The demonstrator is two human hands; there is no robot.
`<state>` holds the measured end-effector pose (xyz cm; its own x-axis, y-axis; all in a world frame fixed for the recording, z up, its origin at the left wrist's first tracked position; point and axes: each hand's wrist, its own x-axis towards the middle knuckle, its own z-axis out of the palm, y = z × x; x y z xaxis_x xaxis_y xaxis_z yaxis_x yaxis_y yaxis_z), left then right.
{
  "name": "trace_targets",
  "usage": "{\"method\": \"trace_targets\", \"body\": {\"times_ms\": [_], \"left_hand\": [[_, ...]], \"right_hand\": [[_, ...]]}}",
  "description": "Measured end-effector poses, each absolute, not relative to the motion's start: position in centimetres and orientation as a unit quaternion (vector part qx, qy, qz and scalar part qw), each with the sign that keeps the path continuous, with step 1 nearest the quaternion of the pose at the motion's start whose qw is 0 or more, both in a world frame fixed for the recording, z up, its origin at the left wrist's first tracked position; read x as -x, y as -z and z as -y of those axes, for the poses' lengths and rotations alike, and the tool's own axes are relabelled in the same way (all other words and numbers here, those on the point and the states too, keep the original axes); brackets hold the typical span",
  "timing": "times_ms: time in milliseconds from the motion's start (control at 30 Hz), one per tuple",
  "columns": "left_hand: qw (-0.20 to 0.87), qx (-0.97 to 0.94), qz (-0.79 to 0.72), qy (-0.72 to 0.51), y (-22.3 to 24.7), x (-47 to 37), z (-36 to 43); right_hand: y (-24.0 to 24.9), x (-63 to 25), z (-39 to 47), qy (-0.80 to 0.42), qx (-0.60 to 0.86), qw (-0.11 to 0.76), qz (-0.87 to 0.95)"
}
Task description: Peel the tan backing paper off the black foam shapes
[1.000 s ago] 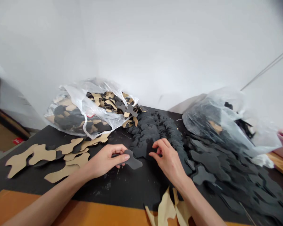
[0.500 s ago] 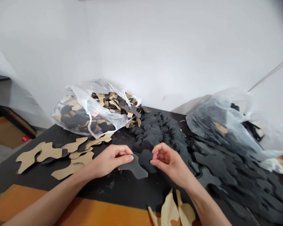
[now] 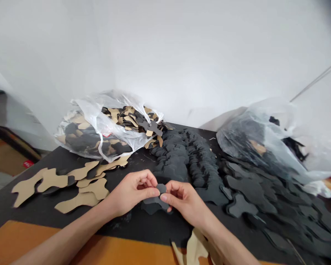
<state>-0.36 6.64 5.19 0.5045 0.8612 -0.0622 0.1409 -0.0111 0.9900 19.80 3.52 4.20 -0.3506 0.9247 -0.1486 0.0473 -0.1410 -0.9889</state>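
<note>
My left hand (image 3: 136, 191) is closed, thumb against fingers, on a thin dark grey cut-out piece with wavy edges (image 3: 155, 201). My right hand (image 3: 182, 200) pinches its other side, so the two hands nearly meet. A rounded grey end (image 3: 162, 188) sticks up between the thumbs. Part of the piece is hidden by the fingers, and a darker layer shows beneath it; whether that is a second piece I cannot tell. Just beyond the hands, overlapping rows of black cut-out pieces (image 3: 172, 156) run back toward the wall.
Tan cut-out pieces (image 3: 53, 180) lie on the black table (image 3: 151, 230) at left, below a clear plastic bag (image 3: 95, 121) of tan and black pieces. Another plastic bag (image 3: 237, 129) and loose black pieces (image 3: 251, 187) are at right. Orange-brown board (image 3: 121, 252) lies in front.
My right hand has moved left and now grips the grey piece beside my left hand. The piece has turned between the fingers. The dark piece near my right hand no longer lies at its earlier spot.
</note>
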Motion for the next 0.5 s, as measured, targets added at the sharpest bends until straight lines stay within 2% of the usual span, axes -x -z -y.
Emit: {"method": "trace_targets", "body": {"times_ms": [200,500], "left_hand": [[0.674,-0.600,-0.338,-0.267,-5.34,1.27,-7.23],[0.628,-0.625,-0.398,-0.240,-5.46,1.32,-7.35]], "right_hand": [[-3.16,-20.13,-3.98,-0.644,0.425,0.374,0.515],[-3.12,-20.25,-3.82,-0.626,0.436,0.354,0.541]]}}
